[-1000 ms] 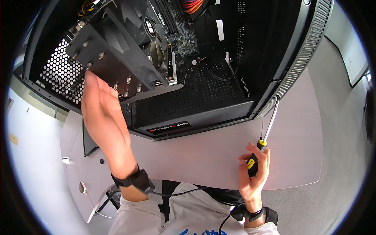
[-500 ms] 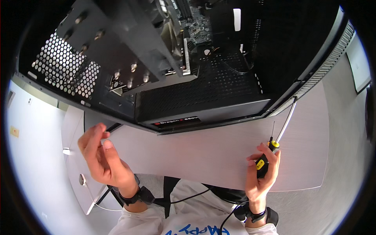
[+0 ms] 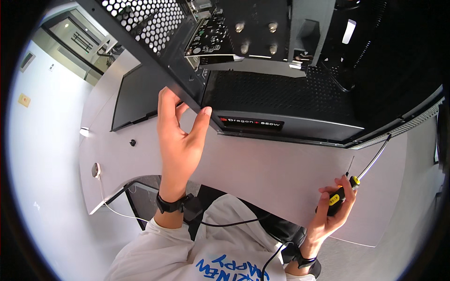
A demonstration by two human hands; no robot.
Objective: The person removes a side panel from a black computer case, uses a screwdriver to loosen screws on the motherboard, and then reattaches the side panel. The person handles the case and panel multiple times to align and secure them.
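Observation:
A black open-sided computer case fills the upper part of the head view. Inside it are a perforated power supply cover and a graphics card with several metal posts. My left hand is at the case's lower left corner, thumb against the edge and fingertips partly behind the frame. A black and yellow screwdriver is gripped in my right hand; its long metal shaft reaches up to the case's lower right edge. A second, thin shaft sticks up beside it; its handle is mostly hidden.
Under the case is a pale table with a curved edge. On its left lie a flat black panel, a small black knob-like piece and a round white device with a cable. A black cable crosses my lap.
My left hand has moved up and right onto the case's corner. The case now appears turned and shifted right in view. My right hand still holds the screwdriver, lower and farther right in view.

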